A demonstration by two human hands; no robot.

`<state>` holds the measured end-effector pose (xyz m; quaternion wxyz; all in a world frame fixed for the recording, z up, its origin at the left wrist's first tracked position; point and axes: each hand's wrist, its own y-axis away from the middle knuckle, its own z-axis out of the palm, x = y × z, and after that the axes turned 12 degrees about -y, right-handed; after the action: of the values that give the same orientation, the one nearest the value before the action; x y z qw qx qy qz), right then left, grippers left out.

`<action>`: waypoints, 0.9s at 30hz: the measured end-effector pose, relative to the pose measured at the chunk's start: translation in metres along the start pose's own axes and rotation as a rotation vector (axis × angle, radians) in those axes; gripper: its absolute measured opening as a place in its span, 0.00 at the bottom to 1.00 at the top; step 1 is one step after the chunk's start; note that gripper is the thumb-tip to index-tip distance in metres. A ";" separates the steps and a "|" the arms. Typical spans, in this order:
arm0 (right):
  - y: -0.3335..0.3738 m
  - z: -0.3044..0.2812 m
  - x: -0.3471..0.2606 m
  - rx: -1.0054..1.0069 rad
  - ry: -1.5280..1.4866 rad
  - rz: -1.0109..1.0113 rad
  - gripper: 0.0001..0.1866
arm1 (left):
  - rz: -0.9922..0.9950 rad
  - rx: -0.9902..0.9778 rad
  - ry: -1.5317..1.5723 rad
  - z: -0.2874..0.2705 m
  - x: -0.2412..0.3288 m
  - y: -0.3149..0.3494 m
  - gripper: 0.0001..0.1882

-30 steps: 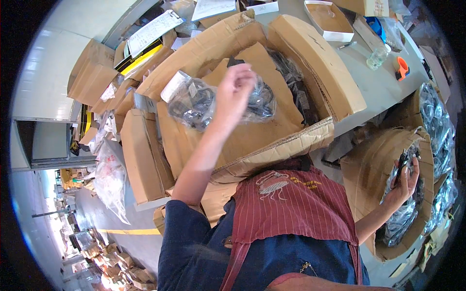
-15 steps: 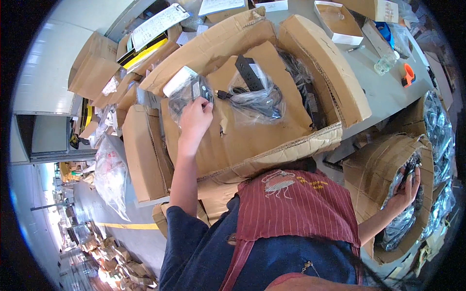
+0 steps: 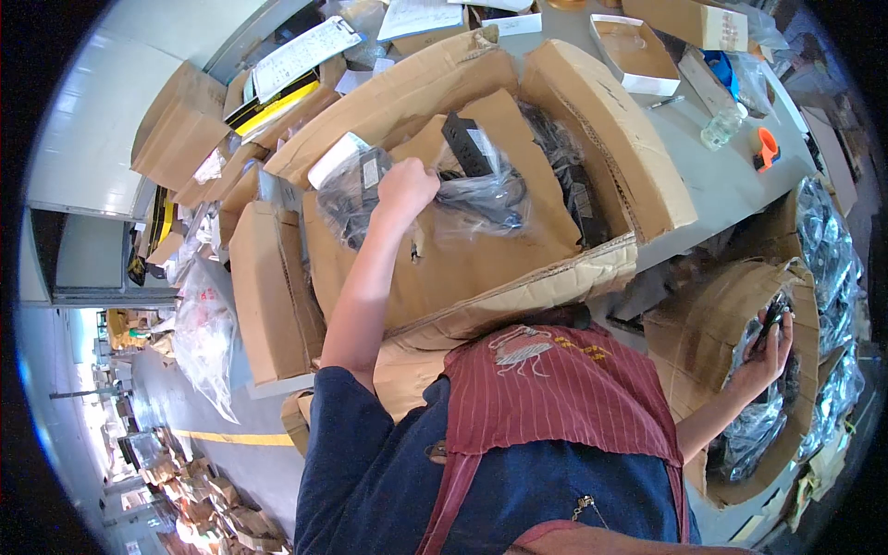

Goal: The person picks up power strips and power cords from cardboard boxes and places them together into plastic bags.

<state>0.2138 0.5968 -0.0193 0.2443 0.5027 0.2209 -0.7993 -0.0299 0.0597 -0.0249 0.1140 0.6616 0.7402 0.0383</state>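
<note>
On a cardboard sheet (image 3: 361, 287) inside a large open carton lie two black power strips in clear plastic bags. My left hand (image 3: 407, 191) is closed between them, beside the cord of the right power strip (image 3: 467, 146); what its fingers hold, if anything, is hidden. The left power strip (image 3: 371, 171) lies next to my wrist, its bag (image 3: 344, 211) bunched around it. At the far right, my right hand (image 3: 766, 356) reaches into a second carton (image 3: 689, 342) and grips a slim black piece (image 3: 773, 313) above plastic-wrapped black goods (image 3: 745, 444).
More bagged black goods (image 3: 578, 190) sit under the sheet's right edge. On the grey table (image 3: 689, 176) are a shallow white box (image 3: 634, 55), a clear bottle (image 3: 723, 127) and an orange tape dispenser (image 3: 766, 150). A clipboard (image 3: 301, 55) and cartons (image 3: 180, 120) stand at the back left.
My left hand has moved right, off the left bagged power strip and toward the right one's cord. My right hand stays in the side carton, holding the black piece.
</note>
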 end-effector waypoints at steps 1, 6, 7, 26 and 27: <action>0.000 -0.004 0.002 0.007 0.001 -0.004 0.24 | 0.005 0.142 0.090 0.002 -0.001 -0.001 0.18; 0.001 -0.019 0.008 -0.002 -0.048 -0.004 0.23 | -0.052 0.371 0.721 -0.031 0.024 0.027 0.17; 0.001 -0.015 0.006 -0.043 -0.069 0.020 0.23 | -0.050 0.373 0.718 -0.028 0.024 0.027 0.17; -0.003 -0.010 0.020 0.054 0.022 -0.059 0.22 | 0.221 0.331 1.495 -0.022 0.021 0.031 0.18; -0.005 -0.018 0.022 0.022 0.020 -0.036 0.21 | 0.226 0.369 1.430 -0.021 0.021 0.032 0.19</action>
<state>0.2149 0.6076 -0.0457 0.2220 0.5093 0.2237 -0.8008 -0.0060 0.0860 -0.0003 -0.5127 0.5558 0.5556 0.3458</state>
